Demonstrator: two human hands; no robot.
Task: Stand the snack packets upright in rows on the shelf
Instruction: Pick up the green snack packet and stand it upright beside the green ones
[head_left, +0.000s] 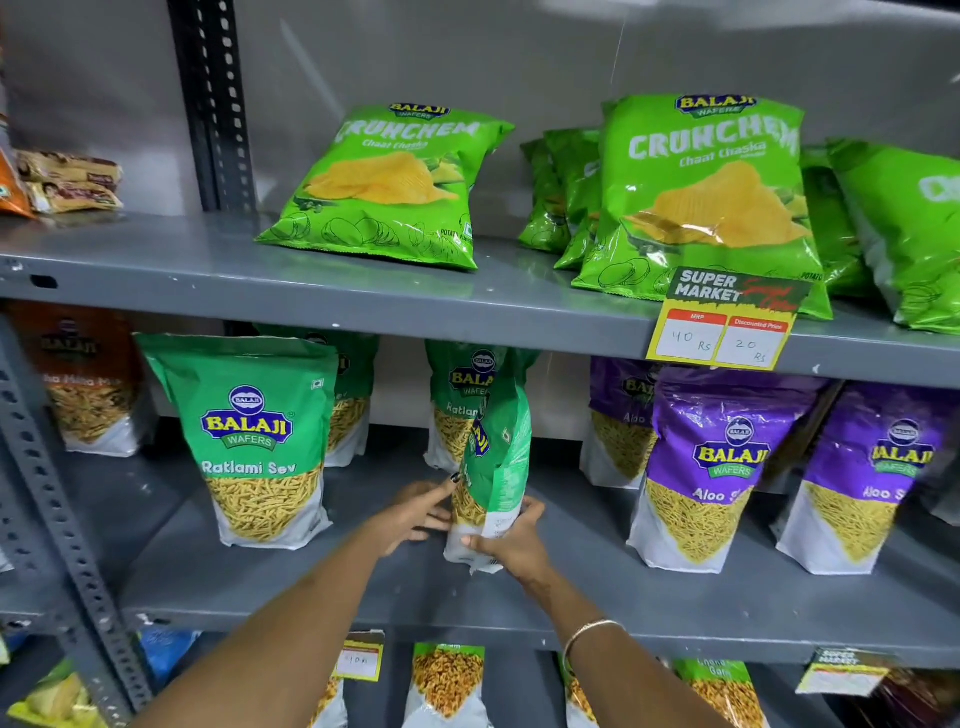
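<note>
Head view: green Ratlami Sev packet (493, 467) stands on the middle shelf (363, 587), turned edge-on. Left hand (415, 512) presses its side and right hand (511, 545) clasps its base, apparently to square it up and face it forward. Upright green packet (254, 441) at 9 o'clock, purple Aloo Sev packet (711, 467) at 3 o'clock, another green packet (457, 400) behind at 12; gap looks adequate.
</note>
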